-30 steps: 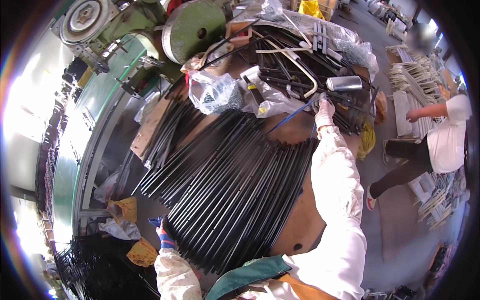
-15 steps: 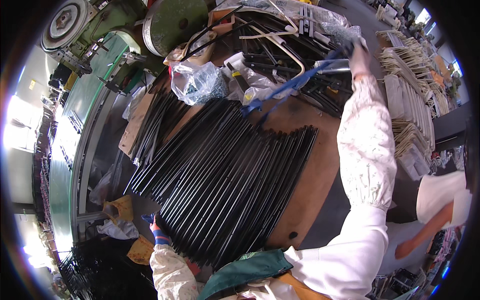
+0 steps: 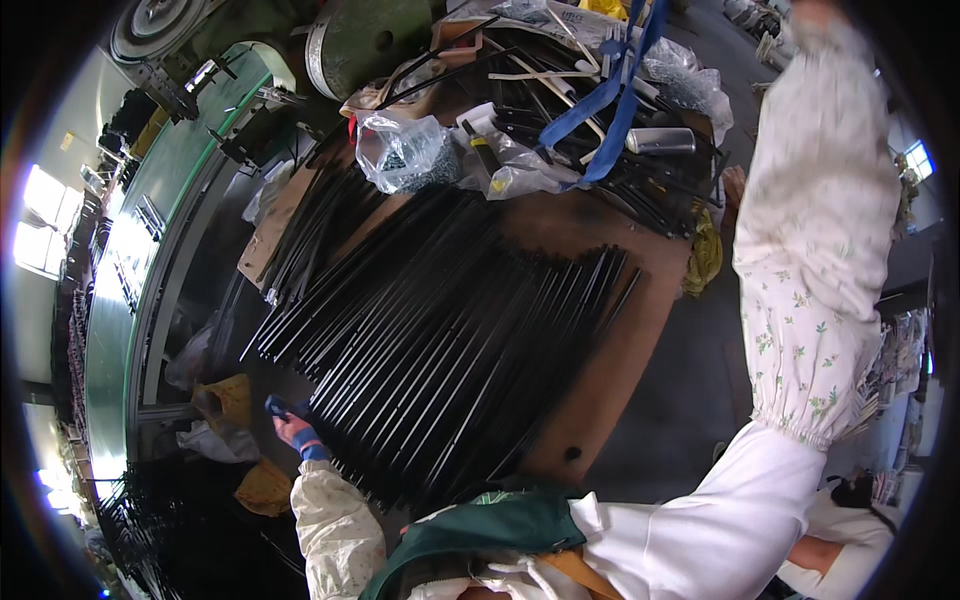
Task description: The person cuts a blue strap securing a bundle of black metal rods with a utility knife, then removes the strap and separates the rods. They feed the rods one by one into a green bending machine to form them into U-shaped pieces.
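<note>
Where left fingers (image 3: 285, 423) are, black rods (image 3: 420, 385) alongside

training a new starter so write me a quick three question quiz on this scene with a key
1. Which hand is nearer the black rods?
2. True or false: the silver can lies to the right of the clear plastic bag in the picture.
3. What colour is the strap in front of the cluttered pile? a) red b) blue c) yellow

Key:
1. The left hand
2. True
3. b
</note>
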The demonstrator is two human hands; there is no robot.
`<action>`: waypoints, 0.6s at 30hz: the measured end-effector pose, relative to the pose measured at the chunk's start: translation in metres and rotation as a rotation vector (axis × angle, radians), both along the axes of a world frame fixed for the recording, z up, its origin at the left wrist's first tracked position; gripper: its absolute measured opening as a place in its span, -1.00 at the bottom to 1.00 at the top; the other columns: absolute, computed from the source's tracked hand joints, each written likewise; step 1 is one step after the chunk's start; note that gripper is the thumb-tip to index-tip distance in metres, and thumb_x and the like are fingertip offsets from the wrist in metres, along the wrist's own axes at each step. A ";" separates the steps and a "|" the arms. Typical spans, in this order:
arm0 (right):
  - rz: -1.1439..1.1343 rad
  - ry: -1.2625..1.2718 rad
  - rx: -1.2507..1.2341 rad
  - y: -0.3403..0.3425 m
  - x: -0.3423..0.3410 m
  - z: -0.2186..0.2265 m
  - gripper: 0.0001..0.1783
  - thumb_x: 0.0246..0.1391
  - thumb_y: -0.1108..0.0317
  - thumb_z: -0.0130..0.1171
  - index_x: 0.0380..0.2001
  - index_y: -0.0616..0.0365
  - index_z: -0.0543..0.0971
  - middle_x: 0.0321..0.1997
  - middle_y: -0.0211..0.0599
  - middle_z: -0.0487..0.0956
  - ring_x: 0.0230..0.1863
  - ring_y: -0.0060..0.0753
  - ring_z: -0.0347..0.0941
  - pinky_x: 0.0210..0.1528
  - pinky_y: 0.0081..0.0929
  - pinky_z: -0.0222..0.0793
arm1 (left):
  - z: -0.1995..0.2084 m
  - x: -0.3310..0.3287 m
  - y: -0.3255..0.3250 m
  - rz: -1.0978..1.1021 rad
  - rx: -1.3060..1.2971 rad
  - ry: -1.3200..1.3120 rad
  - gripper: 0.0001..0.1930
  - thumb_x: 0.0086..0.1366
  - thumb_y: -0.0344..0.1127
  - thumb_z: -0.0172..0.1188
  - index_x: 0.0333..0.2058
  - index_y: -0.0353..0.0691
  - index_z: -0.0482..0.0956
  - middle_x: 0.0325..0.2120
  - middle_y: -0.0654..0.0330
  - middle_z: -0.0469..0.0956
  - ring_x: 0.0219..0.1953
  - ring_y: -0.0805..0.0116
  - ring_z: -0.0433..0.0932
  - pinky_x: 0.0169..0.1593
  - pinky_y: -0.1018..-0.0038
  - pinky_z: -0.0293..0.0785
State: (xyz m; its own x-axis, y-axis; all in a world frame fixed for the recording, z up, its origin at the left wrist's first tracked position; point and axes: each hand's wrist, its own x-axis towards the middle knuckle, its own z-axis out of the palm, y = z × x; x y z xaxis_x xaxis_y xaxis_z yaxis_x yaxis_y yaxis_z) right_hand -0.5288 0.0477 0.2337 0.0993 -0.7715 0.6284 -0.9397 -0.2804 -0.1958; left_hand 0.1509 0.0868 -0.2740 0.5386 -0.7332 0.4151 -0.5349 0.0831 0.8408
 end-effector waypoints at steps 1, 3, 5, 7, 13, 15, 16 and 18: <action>0.086 0.013 0.060 0.018 0.024 0.000 -0.74 0.11 0.25 0.18 -0.21 0.17 0.62 -0.30 -0.18 0.64 -0.22 -0.25 0.58 -0.13 -0.34 0.48 | 0.024 -0.025 -0.007 0.009 -0.187 -0.138 -0.74 0.36 -0.26 0.10 -0.29 -0.41 0.58 -0.48 0.28 0.54 -0.51 0.42 0.42 -0.35 0.39 0.42; 0.313 -0.028 0.171 0.034 0.081 -0.017 -0.75 0.12 0.23 0.18 -0.24 0.18 0.63 -0.33 -0.20 0.65 -0.26 -0.29 0.59 -0.16 -0.37 0.48 | 0.094 -0.053 -0.008 -0.213 -0.305 0.178 -0.76 0.35 -0.28 0.07 -0.21 -0.36 0.57 -0.48 0.31 0.52 -0.52 0.49 0.42 -0.34 0.49 0.43; 0.539 -0.099 0.274 0.041 0.141 -0.052 -0.74 0.13 0.21 0.18 -0.27 0.18 0.65 -0.36 -0.23 0.66 -0.29 -0.34 0.60 -0.19 -0.39 0.49 | 0.132 -0.084 -0.011 -0.496 -0.244 0.537 -0.75 0.35 -0.29 0.05 -0.08 -0.26 0.53 -0.42 0.34 0.51 -0.47 0.55 0.42 -0.33 0.57 0.42; 0.647 -0.108 0.277 0.055 0.181 -0.083 -0.75 0.05 0.22 0.24 -0.27 0.15 0.67 -0.35 -0.13 0.66 -0.29 -0.21 0.61 -0.17 -0.37 0.47 | 0.154 -0.175 -0.026 -0.888 0.010 0.885 -0.65 0.34 -0.32 0.04 0.09 -0.14 0.44 -0.33 0.37 0.51 -0.38 0.60 0.42 -0.30 0.64 0.40; 0.686 -0.113 0.071 0.057 0.229 -0.120 -0.76 -0.04 0.33 0.27 -0.27 0.17 0.64 -0.28 -0.15 0.63 -0.19 -0.15 0.56 -0.11 -0.34 0.43 | 0.224 -0.303 -0.047 -1.112 -0.344 0.554 -0.83 0.25 -0.51 0.08 -0.18 -0.27 0.52 -0.29 0.23 0.53 -0.25 0.38 0.47 -0.17 0.43 0.42; 0.565 -0.331 0.022 0.072 0.212 -0.119 -0.64 0.00 0.24 0.29 -0.12 0.14 0.60 -0.16 -0.15 0.61 -0.09 -0.21 0.54 -0.04 -0.35 0.41 | 0.217 -0.209 -0.130 -0.933 -0.461 0.346 -0.88 0.20 -0.54 0.10 -0.28 -0.29 0.55 -0.40 0.25 0.54 -0.34 0.39 0.44 -0.23 0.44 0.42; 0.428 -0.355 0.019 0.075 0.191 -0.131 -0.55 0.07 0.17 0.26 -0.01 0.16 0.54 -0.13 -0.15 0.61 -0.07 -0.24 0.54 0.02 -0.36 0.39 | 0.211 -0.133 -0.186 -0.663 -0.524 0.096 -0.88 0.18 -0.55 0.10 -0.31 -0.29 0.57 -0.43 0.27 0.54 -0.39 0.40 0.41 -0.26 0.45 0.41; 0.015 -0.321 -0.008 0.117 0.089 -0.178 -0.66 0.19 0.26 0.13 -0.03 0.21 0.56 -0.03 -0.16 0.60 0.02 -0.27 0.51 0.12 -0.38 0.34 | 0.298 -0.066 -0.156 -0.252 -0.477 -0.054 -0.90 0.22 -0.41 0.15 -0.34 -0.27 0.60 -0.48 0.14 0.58 -0.42 0.40 0.48 -0.29 0.42 0.43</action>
State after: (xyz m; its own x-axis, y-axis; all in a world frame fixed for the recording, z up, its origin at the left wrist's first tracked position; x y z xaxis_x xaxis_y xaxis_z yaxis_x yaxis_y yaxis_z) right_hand -0.4397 0.1645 0.0562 -0.0940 -0.7664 0.6354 -0.8258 -0.2964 -0.4798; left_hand 0.0850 -0.0694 0.0241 0.3394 -0.5599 0.7558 -0.4906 0.5802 0.6501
